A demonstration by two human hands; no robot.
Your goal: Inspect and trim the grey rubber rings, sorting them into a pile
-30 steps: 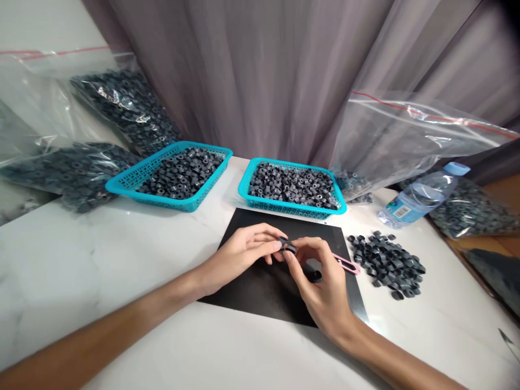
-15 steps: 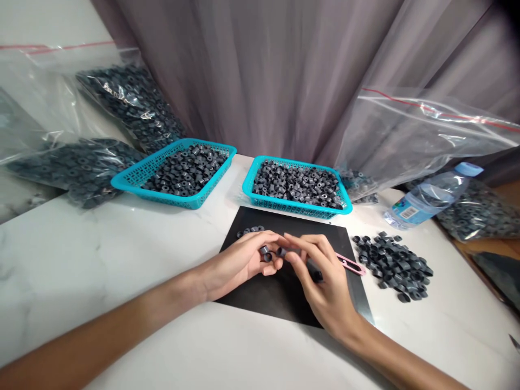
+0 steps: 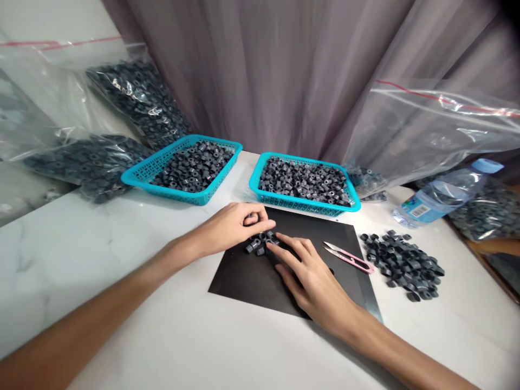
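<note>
My left hand is over the far left part of a black mat. Its fingers curl inward and the thumb points right; whether anything is inside them is hidden. Just below it lies a small heap of short dark grey plastic rings. My right hand reaches in from the right, fingers stretched out and apart, with the fingertips touching the edge of that heap. A pair of pink-handled thread snips rests on the mat to the right of my right hand, blades pointing left.
Two turquoise baskets full of grey rings stand behind the mat. A loose pile of rings lies at right, near a tilted water bottle. Clear bags of rings flank both sides. A grey curtain hangs behind.
My hands, earlier together above the mat with several rings in the left fingers, have separated. The left has turned palm down over the heap; the right has lowered to it. The snips show fully.
</note>
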